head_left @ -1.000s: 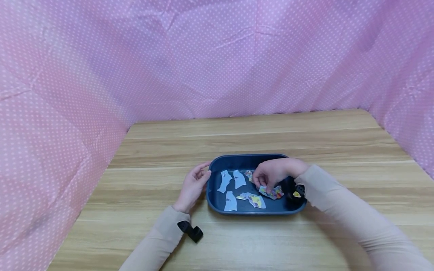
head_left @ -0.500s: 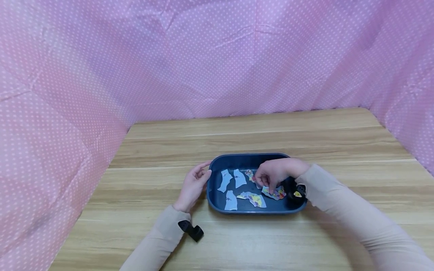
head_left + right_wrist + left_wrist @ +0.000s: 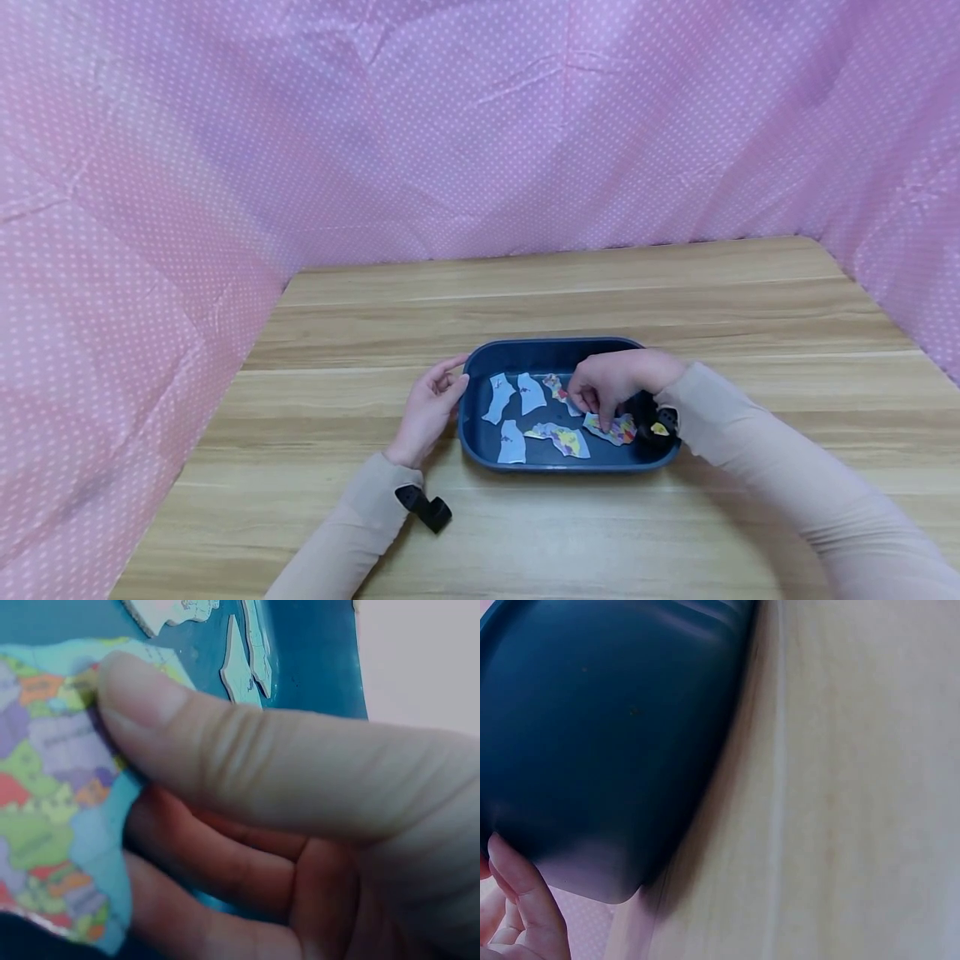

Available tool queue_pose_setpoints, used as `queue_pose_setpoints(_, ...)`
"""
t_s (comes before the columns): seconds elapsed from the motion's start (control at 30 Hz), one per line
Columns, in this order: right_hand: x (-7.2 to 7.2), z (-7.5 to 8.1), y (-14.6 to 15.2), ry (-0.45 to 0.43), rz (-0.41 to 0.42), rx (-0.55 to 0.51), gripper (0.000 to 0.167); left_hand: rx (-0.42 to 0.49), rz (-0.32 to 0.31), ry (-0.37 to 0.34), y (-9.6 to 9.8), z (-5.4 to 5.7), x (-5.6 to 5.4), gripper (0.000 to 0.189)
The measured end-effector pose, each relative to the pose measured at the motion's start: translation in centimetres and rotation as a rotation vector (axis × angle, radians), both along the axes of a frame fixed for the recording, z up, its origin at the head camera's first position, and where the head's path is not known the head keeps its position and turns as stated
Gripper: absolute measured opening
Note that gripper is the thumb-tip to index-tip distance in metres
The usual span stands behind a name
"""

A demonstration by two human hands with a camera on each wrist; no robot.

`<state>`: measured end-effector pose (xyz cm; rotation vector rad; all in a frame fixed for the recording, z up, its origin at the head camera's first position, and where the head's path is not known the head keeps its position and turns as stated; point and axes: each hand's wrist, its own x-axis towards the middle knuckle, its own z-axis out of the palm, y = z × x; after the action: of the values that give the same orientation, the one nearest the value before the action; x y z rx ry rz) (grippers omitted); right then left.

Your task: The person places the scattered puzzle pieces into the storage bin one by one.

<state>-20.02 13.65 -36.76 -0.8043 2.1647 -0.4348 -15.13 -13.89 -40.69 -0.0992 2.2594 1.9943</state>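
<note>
A dark blue tray (image 3: 562, 469) stands on the table. My left hand (image 3: 429, 410) holds its left end, thumb on the end wall (image 3: 592, 874) in the left wrist view. My right hand (image 3: 611, 381) reaches inside and pinches a colourful map puzzle piece (image 3: 613, 429), thumb on its printed face (image 3: 52, 750) and other fingers behind it. Left of this hand lies another colourful piece (image 3: 557, 387), partly covered by the fingers. A yellow and purple piece (image 3: 562, 439) lies near the front wall. Three pale blue pieces (image 3: 498, 398) occupy the left half.
The wooden table (image 3: 360, 325) extends around the tray. A pink dotted cloth (image 3: 480, 150) hangs behind and at both sides. Black wrist cameras sit at both wrists, the left one (image 3: 424, 507) outside the tray, the right one (image 3: 647, 421) over its right end.
My right hand has slid a little to the right with the map puzzle piece, showing more of the colourful piece beside it. The left hand keeps its place at the tray.
</note>
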Motion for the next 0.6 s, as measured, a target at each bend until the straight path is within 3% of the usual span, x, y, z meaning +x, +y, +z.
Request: queue_pose_setpoints(0.6,0.15,-0.2,0.11,0.055,0.015,0.005,0.021,0.012,-0.001,0.002,0.07,-0.04,0.12,0.032)
